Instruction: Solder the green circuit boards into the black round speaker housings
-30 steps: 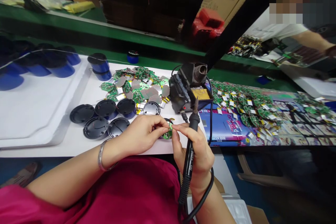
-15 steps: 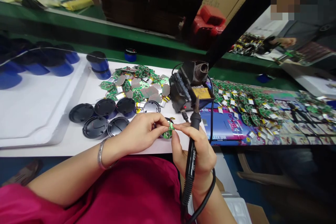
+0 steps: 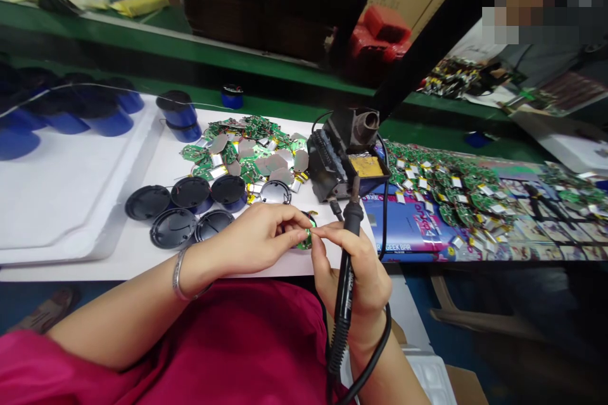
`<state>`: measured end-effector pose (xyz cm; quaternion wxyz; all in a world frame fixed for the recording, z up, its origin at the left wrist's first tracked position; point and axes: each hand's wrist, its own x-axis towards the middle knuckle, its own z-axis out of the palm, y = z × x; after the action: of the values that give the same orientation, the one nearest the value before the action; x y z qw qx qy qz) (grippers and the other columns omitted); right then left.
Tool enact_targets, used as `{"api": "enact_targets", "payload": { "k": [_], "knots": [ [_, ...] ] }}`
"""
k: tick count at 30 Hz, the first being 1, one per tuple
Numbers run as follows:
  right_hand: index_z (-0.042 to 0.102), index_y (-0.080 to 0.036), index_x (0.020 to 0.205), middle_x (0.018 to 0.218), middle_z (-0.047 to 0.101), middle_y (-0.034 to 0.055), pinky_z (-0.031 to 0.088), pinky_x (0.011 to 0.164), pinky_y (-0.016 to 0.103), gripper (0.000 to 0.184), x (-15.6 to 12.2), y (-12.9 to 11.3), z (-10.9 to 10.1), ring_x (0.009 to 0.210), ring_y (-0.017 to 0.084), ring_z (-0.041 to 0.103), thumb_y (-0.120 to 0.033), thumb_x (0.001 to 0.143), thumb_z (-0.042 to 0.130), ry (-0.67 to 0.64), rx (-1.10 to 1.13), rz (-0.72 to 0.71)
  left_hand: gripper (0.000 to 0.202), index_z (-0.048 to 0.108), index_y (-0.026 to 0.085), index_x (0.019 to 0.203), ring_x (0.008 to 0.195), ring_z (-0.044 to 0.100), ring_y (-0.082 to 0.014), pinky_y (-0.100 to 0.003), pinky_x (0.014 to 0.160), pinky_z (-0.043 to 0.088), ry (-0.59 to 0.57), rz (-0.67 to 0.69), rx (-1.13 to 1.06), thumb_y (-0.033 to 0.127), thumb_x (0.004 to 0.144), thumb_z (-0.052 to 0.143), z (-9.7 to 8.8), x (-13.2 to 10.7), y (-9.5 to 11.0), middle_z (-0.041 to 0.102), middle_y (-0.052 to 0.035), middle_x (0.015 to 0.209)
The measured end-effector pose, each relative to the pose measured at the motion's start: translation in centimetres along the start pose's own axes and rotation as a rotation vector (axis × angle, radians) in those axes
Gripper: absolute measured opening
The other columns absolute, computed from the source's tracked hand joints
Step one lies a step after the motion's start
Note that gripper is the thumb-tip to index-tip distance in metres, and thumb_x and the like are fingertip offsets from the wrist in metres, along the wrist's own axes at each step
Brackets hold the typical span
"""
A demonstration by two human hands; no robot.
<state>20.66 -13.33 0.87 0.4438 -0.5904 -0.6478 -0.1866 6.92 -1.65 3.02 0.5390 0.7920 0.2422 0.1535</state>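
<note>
My left hand [image 3: 266, 235] pinches at a small green circuit board [image 3: 308, 242] near the front edge of the white worktop; the fingers hide most of the board. A soldering iron [image 3: 349, 259] lies across my right hand [image 3: 358, 266], tip up, its cable looping down by the wrist. The thumb and forefinger of that hand meet the left fingertips at the board's edge, and any small part between them is too hidden to make out. Left of my left hand stand several round black-topped cups [image 3: 173, 228], some with blue sides.
Behind the hands lies a heap of circuit boards [image 3: 251, 155]. A soldering stand [image 3: 339, 152] with a yellow sponge [image 3: 367, 166] is to their right. More boards with batteries [image 3: 456, 196] cover the right side. A white foam tray [image 3: 61, 202] with blue cups [image 3: 102, 111] sits left.
My left fingers have shifted slightly over the board, covering more of it. My right hand keeps the iron in nearly the same position. The co-worker's hand at upper right no longer shows.
</note>
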Motion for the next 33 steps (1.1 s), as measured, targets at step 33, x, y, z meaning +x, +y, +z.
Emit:
{"api": "enact_targets", "payload": {
  "k": [33],
  "knots": [
    [0.053,-0.013,0.107,0.1,0.073,0.0184,0.062,0.082,0.046,0.037,-4.0,-0.1,-0.7,0.096,0.025,0.071,-0.005,0.079,0.075,-0.058,0.009,-0.071,0.008,0.066,0.018,0.085,0.092,0.059,-0.02,-0.034,0.086,0.045,0.034,0.218,0.354,0.021,0.089,0.06,0.0,-0.4,0.1,0.07,-0.0045,0.091]
  ]
}}
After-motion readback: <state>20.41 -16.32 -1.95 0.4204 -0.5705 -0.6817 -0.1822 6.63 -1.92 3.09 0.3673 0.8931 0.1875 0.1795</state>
